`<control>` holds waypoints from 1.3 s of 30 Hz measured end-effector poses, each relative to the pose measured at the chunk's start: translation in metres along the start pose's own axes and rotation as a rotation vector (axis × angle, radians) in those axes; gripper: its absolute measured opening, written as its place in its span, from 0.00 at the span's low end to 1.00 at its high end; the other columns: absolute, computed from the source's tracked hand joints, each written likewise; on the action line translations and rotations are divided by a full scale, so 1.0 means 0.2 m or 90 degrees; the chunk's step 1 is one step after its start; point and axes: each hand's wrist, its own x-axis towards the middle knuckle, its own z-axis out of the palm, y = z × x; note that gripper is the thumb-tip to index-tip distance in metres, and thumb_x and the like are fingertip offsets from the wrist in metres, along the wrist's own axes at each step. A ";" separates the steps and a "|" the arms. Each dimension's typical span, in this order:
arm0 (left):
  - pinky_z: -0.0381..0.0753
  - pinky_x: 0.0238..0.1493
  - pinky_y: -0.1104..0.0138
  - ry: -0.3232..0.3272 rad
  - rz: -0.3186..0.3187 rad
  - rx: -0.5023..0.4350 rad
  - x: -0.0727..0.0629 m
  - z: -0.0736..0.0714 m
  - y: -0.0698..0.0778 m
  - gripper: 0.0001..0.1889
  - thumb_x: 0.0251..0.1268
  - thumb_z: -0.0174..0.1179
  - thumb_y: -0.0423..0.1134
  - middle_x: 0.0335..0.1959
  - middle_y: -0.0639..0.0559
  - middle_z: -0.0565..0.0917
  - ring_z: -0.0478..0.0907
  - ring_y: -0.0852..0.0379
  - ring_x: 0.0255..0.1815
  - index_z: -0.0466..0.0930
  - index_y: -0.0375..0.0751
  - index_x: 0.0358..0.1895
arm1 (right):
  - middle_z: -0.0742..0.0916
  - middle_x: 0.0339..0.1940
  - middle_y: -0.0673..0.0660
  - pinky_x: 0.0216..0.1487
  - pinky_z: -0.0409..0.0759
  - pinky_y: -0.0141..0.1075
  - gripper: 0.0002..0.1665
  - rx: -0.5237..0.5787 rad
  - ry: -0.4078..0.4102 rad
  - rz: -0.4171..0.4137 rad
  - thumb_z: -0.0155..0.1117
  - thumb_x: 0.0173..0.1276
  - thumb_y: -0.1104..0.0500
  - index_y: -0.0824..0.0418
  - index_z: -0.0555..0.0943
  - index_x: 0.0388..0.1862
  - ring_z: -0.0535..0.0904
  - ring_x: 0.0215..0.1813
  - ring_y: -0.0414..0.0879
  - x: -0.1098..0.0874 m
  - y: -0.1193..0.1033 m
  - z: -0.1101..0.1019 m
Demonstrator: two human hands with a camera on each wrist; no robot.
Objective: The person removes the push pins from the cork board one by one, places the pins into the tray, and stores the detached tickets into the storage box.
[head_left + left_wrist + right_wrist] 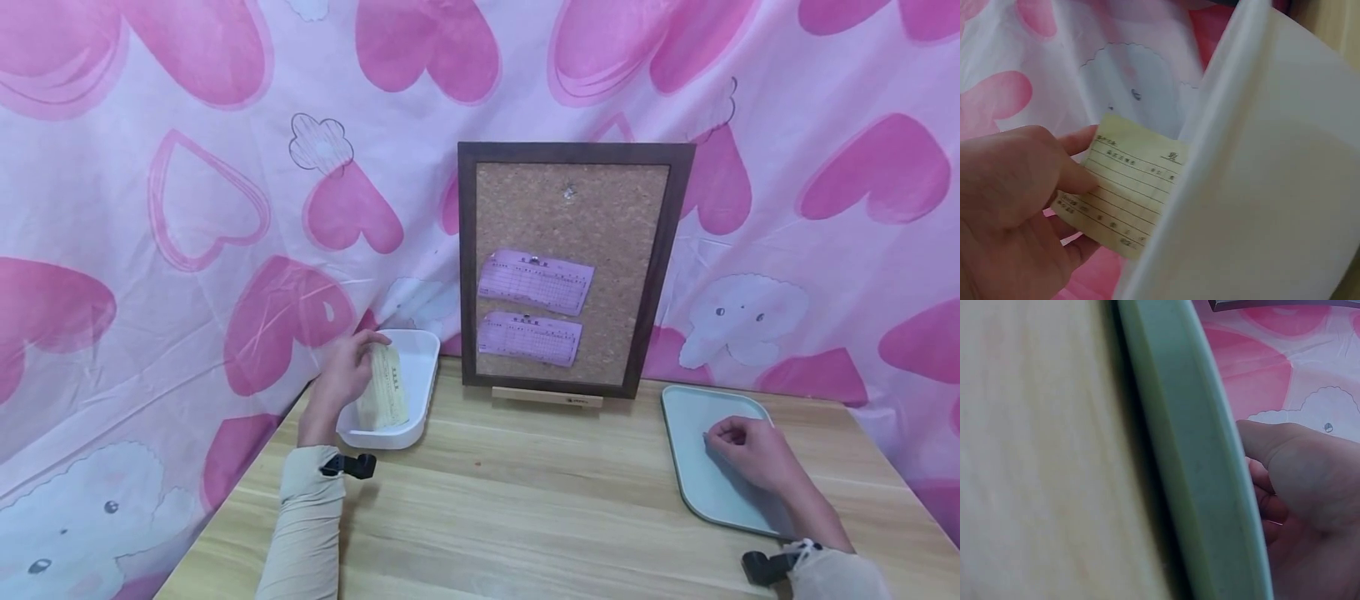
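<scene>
My left hand point(347, 379) pinches a pale yellow printed slip point(390, 387) between thumb and fingers, over the white tray point(425, 367). In the left wrist view the tray's wall hides part of the yellow slip point(1129, 187). My right hand point(753, 450) is above the pale green tray point(693, 408), with thumb and fingertips pinched on a tiny grey thing that looks like a pushpin point(707, 437). The tray's rim point(1210, 475) hides those fingertips in the right wrist view. Two purple slips point(536, 283) are pinned to the corkboard point(600, 225), one above the other.
The corkboard has a dark frame point(472, 267) and stands upright on a wooden base point(547, 397) at the back of the wood-grain table point(525, 492). A clear pin point(570, 192) sits near its top. Behind hangs a pink heart-patterned cloth point(420, 125).
</scene>
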 end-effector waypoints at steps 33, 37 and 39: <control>0.72 0.79 0.40 -0.029 0.070 -0.005 0.03 0.08 0.05 0.19 0.81 0.59 0.35 0.70 0.38 0.83 0.76 0.36 0.76 0.78 0.39 0.70 | 0.89 0.36 0.54 0.35 0.78 0.29 0.07 -0.002 -0.017 -0.001 0.73 0.73 0.59 0.62 0.88 0.43 0.80 0.38 0.45 0.00 0.00 0.00; 0.72 0.78 0.40 -0.026 0.072 -0.014 0.03 0.08 0.06 0.18 0.82 0.59 0.36 0.70 0.40 0.83 0.76 0.37 0.76 0.80 0.41 0.69 | 0.89 0.37 0.55 0.36 0.79 0.29 0.08 0.003 -0.010 -0.003 0.74 0.73 0.58 0.63 0.88 0.44 0.80 0.38 0.42 0.01 -0.01 0.00; 0.73 0.78 0.41 -0.021 0.078 -0.021 0.03 0.08 0.07 0.18 0.81 0.59 0.35 0.69 0.41 0.84 0.77 0.38 0.75 0.80 0.42 0.69 | 0.90 0.38 0.55 0.36 0.80 0.28 0.09 0.010 -0.006 -0.003 0.74 0.73 0.58 0.63 0.88 0.45 0.81 0.39 0.41 0.01 -0.03 -0.01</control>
